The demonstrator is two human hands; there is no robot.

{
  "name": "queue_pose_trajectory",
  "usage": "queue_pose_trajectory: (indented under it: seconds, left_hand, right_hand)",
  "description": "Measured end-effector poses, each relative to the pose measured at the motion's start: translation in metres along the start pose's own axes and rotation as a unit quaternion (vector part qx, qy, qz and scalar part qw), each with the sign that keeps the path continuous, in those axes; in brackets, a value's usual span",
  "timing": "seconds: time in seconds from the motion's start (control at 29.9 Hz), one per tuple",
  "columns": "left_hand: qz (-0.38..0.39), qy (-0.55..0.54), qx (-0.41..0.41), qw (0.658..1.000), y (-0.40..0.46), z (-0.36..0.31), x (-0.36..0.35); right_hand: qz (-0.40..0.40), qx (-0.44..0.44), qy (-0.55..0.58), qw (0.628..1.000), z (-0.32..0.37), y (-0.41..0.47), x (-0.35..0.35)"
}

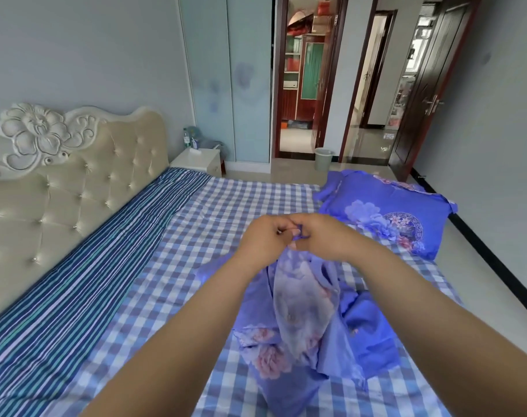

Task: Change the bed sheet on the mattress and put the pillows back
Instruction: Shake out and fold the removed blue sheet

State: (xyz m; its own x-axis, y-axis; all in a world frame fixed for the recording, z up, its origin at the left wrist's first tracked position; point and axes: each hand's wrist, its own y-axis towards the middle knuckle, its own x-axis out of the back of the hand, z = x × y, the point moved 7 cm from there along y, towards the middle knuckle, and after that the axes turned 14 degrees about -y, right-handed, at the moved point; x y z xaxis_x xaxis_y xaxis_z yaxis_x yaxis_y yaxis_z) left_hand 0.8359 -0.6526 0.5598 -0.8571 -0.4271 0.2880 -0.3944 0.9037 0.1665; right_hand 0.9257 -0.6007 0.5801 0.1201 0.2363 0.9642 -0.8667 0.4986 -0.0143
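A purple floral sheet (pixel 304 320) hangs bunched from both my hands over the middle of the bed. My left hand (pixel 265 239) and my right hand (pixel 319 236) are close together, each pinching the sheet's top edge. Its lower folds lie on the blue-and-white checked cover (pixel 226 203) spread over the mattress. A blue striped cloth (pixel 84 272) runs along the headboard side. One purple floral pillow (pixel 388 215) lies at the far right corner of the bed.
A cream tufted headboard (pixel 60 188) with a carved flower stands on the left. A white bedside table (pixel 197 161) with bottles sits beyond it. A pale bin (pixel 323 159) stands on the floor by the open doorway (pixel 304 85). Tiled floor runs along the bed's right side.
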Motion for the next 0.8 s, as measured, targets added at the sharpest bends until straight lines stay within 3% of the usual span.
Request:
queue_pose_trajectory:
  seconds: [0.07,0.2,0.33,0.43,0.6,0.67,0.77,0.8]
  left_hand:
    - [0.021,0.053,-0.038,0.998,-0.007,-0.012,0.001]
    - [0.003,0.026,-0.072,0.997,-0.019,-0.014,0.005]
    - [-0.143,0.065,-0.109,0.982,-0.023,-0.013,0.016]
    - [-0.235,0.075,-0.082,0.966,-0.020,0.006,0.029]
    - [-0.236,0.114,0.025,0.965,-0.005,0.065,0.048]
    - [-0.254,0.137,0.028,0.957,0.004,0.065,0.067]
    - [-0.336,0.098,-0.077,0.933,0.016,0.009,0.115]
    - [-0.331,0.067,-0.134,0.932,0.019,-0.018,0.125]
  right_hand:
    - [0.010,-0.007,0.006,1.000,-0.006,-0.001,0.007]
    - [-0.020,-0.046,-0.075,0.996,-0.009,-0.004,0.021]
    - [-0.114,-0.053,-0.040,0.991,0.010,-0.010,0.040]
    - [-0.174,-0.062,-0.012,0.983,0.016,-0.017,0.059]
    - [-0.265,-0.079,0.057,0.959,0.004,-0.034,0.094]
    - [-0.304,-0.103,0.078,0.944,-0.013,-0.037,0.106]
    - [-0.344,-0.178,0.088,0.918,-0.058,-0.037,0.114]
    - [-0.350,-0.210,0.089,0.909,-0.076,-0.037,0.113]
